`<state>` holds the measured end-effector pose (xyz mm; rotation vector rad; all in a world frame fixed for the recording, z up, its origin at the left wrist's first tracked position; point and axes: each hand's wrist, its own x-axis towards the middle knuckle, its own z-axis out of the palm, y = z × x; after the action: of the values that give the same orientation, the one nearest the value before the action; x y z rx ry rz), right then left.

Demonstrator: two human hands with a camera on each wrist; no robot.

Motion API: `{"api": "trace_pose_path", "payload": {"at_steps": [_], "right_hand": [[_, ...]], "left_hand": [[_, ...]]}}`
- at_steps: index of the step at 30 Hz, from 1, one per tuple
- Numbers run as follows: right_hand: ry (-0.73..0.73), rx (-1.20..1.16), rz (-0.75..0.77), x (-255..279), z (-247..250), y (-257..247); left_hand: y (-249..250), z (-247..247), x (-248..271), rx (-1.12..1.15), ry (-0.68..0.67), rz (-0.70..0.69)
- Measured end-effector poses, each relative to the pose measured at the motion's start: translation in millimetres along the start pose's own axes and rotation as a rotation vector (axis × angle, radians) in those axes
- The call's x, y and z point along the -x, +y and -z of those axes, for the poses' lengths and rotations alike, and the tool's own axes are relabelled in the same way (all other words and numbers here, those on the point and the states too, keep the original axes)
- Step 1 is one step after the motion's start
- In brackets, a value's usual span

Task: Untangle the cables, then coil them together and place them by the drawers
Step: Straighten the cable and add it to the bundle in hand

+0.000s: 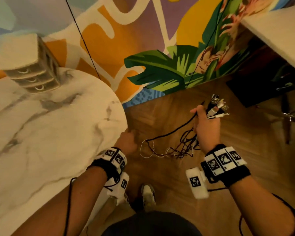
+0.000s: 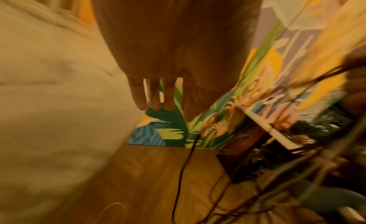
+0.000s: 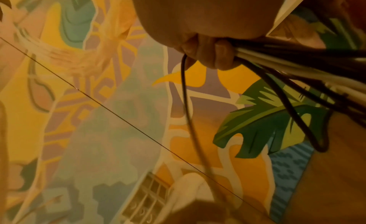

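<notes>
Far left on the round marbled desk (image 1: 41, 133) sits the small set of drawers (image 1: 32, 72), three handles facing front. Left hand (image 1: 126, 142) is at the desk's right edge, off the cables; the left wrist view shows its fingers (image 2: 154, 95) straight and slightly spread, so that grip is open and empty. Right of it, the cables (image 1: 174, 147) hang in a loose black, red and white tangle over the wooden floor (image 1: 160, 113), well apart from the drawers. Right hand (image 1: 206, 126) holds the bunch up near the plug ends (image 1: 218, 106), which fan out past the knuckles; the right wrist view shows the fingers (image 3: 221, 55) curled tight round several black and white strands, grip closed on the cables. One black strand loops from the right hand down into the tangle. Painted mural wall (image 1: 160, 48) behind.
</notes>
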<state>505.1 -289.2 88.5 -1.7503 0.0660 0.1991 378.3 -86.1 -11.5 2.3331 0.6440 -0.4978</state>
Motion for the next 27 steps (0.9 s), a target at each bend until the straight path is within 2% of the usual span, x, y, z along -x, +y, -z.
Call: {"api": "trace_pose_path", "payload": {"at_steps": [4, 8, 11, 12, 15, 18, 21, 25, 26, 27], "right_hand": [[-0.059, 0.088, 0.001, 7, 2, 16], [-0.094, 0.095, 0.041, 5, 0, 15], [-0.103, 0.103, 0.068, -2, 4, 18], [-0.109, 0.121, 0.073, -4, 7, 20], [-0.113, 0.135, 0.063, -3, 12, 23], [-0.111, 0.163, 0.071, -1, 14, 22], [-0.100, 0.196, 0.071, -4, 15, 20], [-0.126, 0.187, 0.049, -5, 17, 11], [-0.135, 0.198, 0.050, -3, 16, 7], [-0.145, 0.203, 0.059, -2, 15, 4]], "left_hand": [[77, -1, 22, 0.255, -0.027, -0.292], [144, 4, 26, 0.412, -0.112, -0.474], [149, 16, 15, 0.458, -0.128, -0.408], [147, 26, 13, 0.459, -0.070, -0.397], [128, 53, 2, 0.474, 0.228, -0.404], [105, 70, -6, 0.527, 0.340, -0.343], [72, 58, -21, 0.442, 0.254, -0.208], [10, 16, -35, -0.039, -0.078, 0.084], [5, 10, -35, -0.124, -0.093, 0.112], [9, 7, -33, -0.137, -0.070, 0.081]]}}
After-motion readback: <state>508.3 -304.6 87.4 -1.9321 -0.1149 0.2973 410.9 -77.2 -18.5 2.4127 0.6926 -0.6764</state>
